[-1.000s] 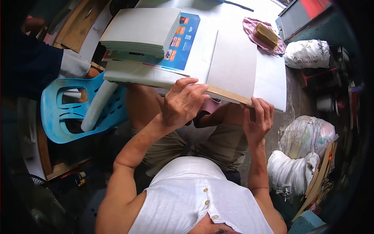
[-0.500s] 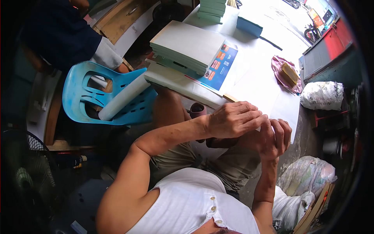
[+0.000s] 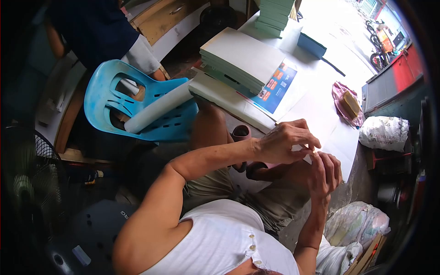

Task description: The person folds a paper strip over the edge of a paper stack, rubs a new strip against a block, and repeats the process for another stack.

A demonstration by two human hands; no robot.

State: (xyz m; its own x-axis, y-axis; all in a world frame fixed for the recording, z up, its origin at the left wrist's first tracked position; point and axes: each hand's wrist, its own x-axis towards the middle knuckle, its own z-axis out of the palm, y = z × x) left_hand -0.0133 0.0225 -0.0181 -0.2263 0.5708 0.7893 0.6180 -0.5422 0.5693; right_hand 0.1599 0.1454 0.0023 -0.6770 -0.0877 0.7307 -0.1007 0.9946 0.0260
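My left hand point(image 3: 286, 142) and my right hand point(image 3: 326, 172) meet fingertip to fingertip above my lap, by the near edge of the white-covered table point(image 3: 316, 110). The left thumb and forefinger are pinched together. Curled fingers on the right hand touch them from below. A tiny pale bit shows at the fingertips, too small to name. Beyond the hands, white sheets lie on the tabletop. A thick stack of paper point(image 3: 243, 57) rests on a blue printed sheet point(image 3: 284, 91). To the right is a yellowish block point(image 3: 350, 105) on a pink cloth point(image 3: 340, 91).
A blue plastic chair point(image 3: 103, 91) with a white roll point(image 3: 158, 110) across it stands left. Behind it is another person in a dark shirt point(image 3: 94, 32). Greenish stacked paper point(image 3: 275, 18) and a dark blue box point(image 3: 312, 45) sit farther back. Plastic bags point(image 3: 357, 224) lie right.
The view has shifted, so the table and chair appear farther right. My left hand's fingers have spread and lifted off the right fingers, leaving a thumb-and-forefinger pinch.
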